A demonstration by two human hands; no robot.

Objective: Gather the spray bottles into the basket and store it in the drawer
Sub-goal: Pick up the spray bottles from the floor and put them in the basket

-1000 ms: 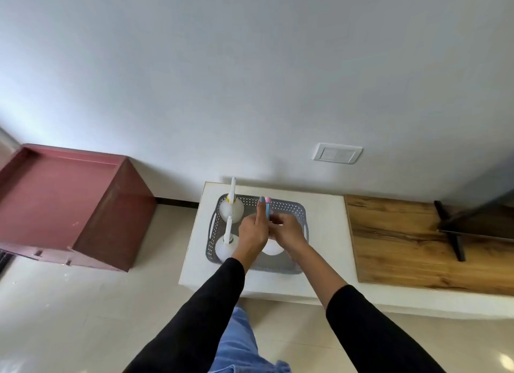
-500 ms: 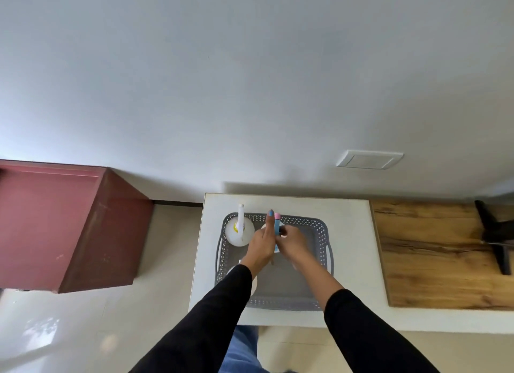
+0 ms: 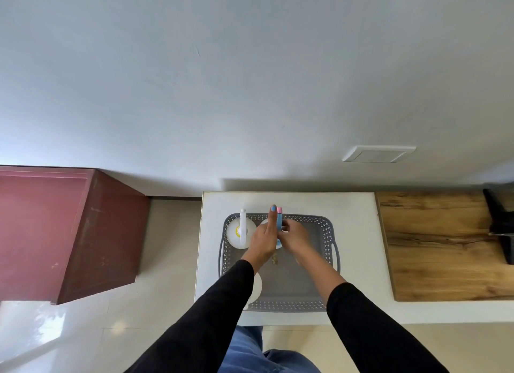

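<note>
A grey perforated basket [image 3: 328,233] sits on a white cabinet top [image 3: 356,205]. One white spray bottle with a yellow collar [image 3: 240,230] stands in its far left corner. Another white bottle [image 3: 257,285] shows partly under my left sleeve at the near left. A third bottle with a blue and pink spray head [image 3: 279,222] stands at the far middle of the basket. My left hand [image 3: 264,239] lies against its left side, index finger stretched along the head. My right hand [image 3: 294,237] grips it from the right.
A dark red cabinet [image 3: 69,233] stands to the left across a strip of tiled floor. A wooden top [image 3: 434,247] adjoins the white one on the right, with a black stand [image 3: 500,222] on it. The wall behind carries a white switch plate [image 3: 378,154].
The view has tilted down and closed in over the basket. Both hands stay on the blue-headed bottle, which has settled toward the basket's far middle.
</note>
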